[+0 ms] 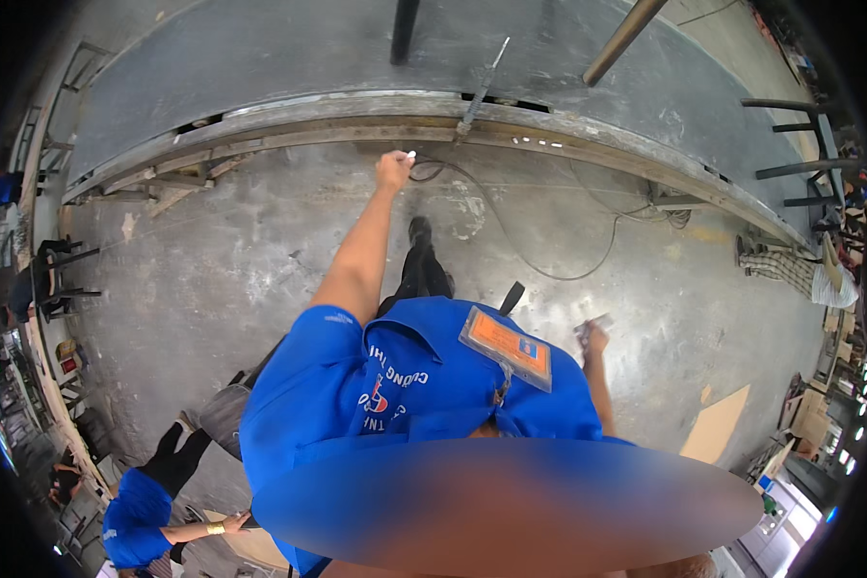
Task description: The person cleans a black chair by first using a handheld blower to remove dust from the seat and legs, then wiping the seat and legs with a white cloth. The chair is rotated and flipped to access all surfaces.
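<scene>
My left hand point(393, 171) reaches forward to the near edge of a long dark workbench point(289, 77). Its fingers are closed on a small white piece point(411, 154). On the bench's wooden ledge, to the right of that hand, lie several similar small white pieces point(541, 142). A slim rod-like tool point(482, 91) with a pale tip lies across the bench edge between them. Low at my right side, my right hand point(596, 337) has its fingers closed around a greyish thing, too small and blurred to name.
A dark hose point(511, 241) loops over the concrete floor under the bench. Dark legs point(626, 39) stand on the benchtop. A co-worker in a blue shirt point(140, 501) is behind me at the left; another person point(800, 270) is at the far right. A tan board point(718, 424) lies on the floor.
</scene>
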`<state>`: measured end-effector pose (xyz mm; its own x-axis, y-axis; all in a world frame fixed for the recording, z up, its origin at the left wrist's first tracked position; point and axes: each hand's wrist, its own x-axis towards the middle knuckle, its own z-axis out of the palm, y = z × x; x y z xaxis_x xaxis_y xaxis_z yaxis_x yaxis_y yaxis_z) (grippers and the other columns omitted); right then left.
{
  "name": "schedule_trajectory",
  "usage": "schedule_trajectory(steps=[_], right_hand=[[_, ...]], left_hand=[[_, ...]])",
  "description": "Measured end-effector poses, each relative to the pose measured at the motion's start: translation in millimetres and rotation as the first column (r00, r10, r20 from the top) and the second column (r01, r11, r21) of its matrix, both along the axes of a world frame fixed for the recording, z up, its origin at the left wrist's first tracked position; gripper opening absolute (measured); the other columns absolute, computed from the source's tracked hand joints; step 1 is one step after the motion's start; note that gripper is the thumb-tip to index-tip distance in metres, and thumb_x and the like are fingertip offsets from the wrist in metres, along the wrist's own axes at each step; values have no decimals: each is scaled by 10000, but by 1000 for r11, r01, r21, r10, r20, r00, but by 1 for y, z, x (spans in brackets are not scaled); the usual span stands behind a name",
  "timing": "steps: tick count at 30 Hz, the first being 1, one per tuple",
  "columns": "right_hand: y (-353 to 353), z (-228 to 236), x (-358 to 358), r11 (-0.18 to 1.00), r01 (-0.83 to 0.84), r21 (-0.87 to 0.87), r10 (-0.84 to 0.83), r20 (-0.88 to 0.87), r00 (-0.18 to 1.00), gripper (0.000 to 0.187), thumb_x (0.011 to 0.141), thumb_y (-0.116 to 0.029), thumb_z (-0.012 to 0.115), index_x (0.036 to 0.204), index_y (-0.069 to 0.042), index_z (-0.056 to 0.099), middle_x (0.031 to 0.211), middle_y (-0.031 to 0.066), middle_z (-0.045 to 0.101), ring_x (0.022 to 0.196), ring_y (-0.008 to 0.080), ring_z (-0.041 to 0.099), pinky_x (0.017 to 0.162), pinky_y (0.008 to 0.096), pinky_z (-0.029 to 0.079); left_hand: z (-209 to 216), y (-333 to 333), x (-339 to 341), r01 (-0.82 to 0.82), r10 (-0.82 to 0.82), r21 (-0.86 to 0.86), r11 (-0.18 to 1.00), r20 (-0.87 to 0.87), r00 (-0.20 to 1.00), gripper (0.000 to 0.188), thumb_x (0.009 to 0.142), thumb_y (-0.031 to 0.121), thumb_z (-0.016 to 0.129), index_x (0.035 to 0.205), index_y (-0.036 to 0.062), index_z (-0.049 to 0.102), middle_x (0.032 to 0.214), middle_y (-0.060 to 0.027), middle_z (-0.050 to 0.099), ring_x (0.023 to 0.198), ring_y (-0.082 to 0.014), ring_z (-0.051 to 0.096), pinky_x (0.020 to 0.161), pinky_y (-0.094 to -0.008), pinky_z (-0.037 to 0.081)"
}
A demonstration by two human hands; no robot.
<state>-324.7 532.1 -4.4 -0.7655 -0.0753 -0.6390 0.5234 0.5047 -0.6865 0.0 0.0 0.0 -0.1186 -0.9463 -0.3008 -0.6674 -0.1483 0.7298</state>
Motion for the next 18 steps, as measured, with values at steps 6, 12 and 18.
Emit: schedule_trajectory(steps=[6,12,18], right_hand=[[-41,50,-2,925,-320,203,290,165,943,165,854,-175,613,898,-30,678,785,61,654,643,160,611,492,286,508],[-173,112,-111,926,-251,282,267,-22,963,253,877,-251,616,996,-31,655,875,49,659,730,133,616,596,303,535],[-341,188,-181,943,-332,-35,299,-353,887,524,919,-474,488,1135,-6,583,1129,90,553,1005,201,541,801,361,491]], left_hand=[[-85,-69,-49,-50,16,107,993,299,954,250,752,308,721,948,153,702,981,-106,670,923,-302,634,786,-408,506],[-203,-108,-66,229,-213,54,972,616,759,455,793,403,650,1156,133,603,1151,-108,611,1025,-299,597,820,-410,494],[-199,-89,-68,379,-115,-230,896,705,699,493,793,342,659,1173,42,565,1157,-162,599,1084,-326,557,845,-422,473]])
